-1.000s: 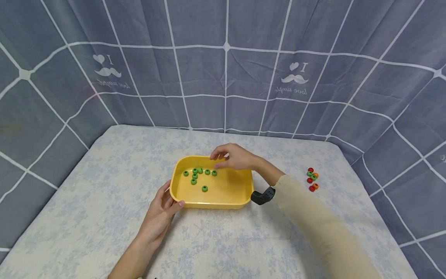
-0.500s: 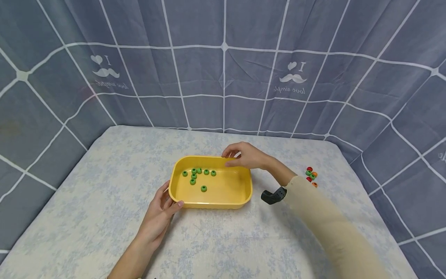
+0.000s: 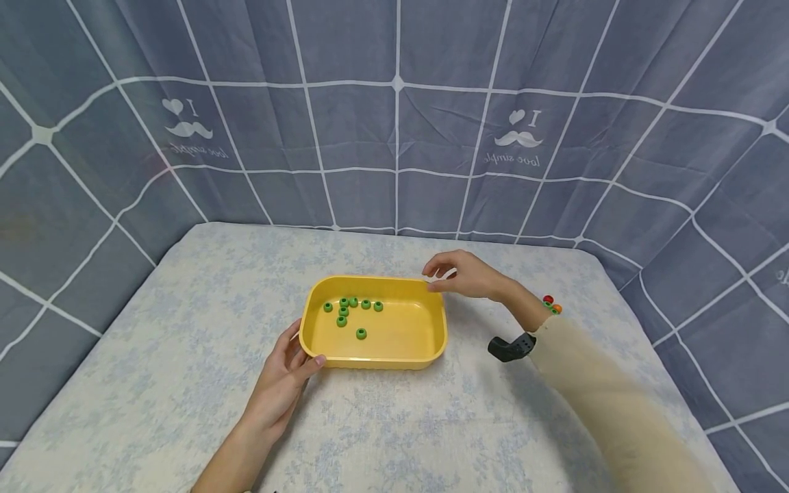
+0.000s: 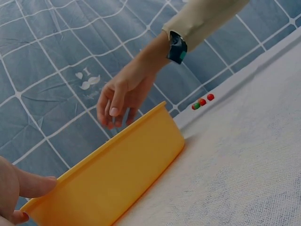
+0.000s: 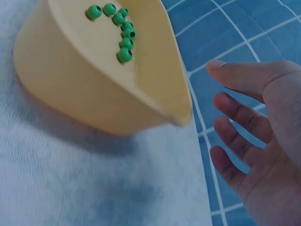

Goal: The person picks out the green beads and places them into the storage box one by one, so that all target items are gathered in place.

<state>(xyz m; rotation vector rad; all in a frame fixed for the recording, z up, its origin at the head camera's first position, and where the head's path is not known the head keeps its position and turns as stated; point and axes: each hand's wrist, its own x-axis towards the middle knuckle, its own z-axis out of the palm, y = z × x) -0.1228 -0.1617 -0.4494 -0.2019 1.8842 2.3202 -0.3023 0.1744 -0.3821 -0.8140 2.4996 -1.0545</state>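
A yellow plastic tray (image 3: 394, 349) stands on the table with several green beads (image 3: 343, 311) scattered over its left half. My left hand (image 3: 285, 373) grips the tray's front left corner, thumb over the rim and fingers against the outer side. Above the tray's back right corner hovers my right hand (image 3: 466, 274), fingers loosely bent and nothing between them. The right wrist view shows that bare right hand (image 5: 258, 127) apart from the tray's rim. Off to the right lies a small group of red, orange and green beads (image 3: 548, 299), partly hidden behind the right forearm.
A pale floral cloth (image 3: 394, 424) covers the table. Behind it and at both sides hangs a blue-grey curtain (image 3: 351, 137) with white grid lines. A dark band (image 3: 511, 348) sits on the right wrist.
My right hand has moved right, from over the green beads to the tray's back right corner, its forearm now covering part of the loose beads. The left hand and tray stay put.
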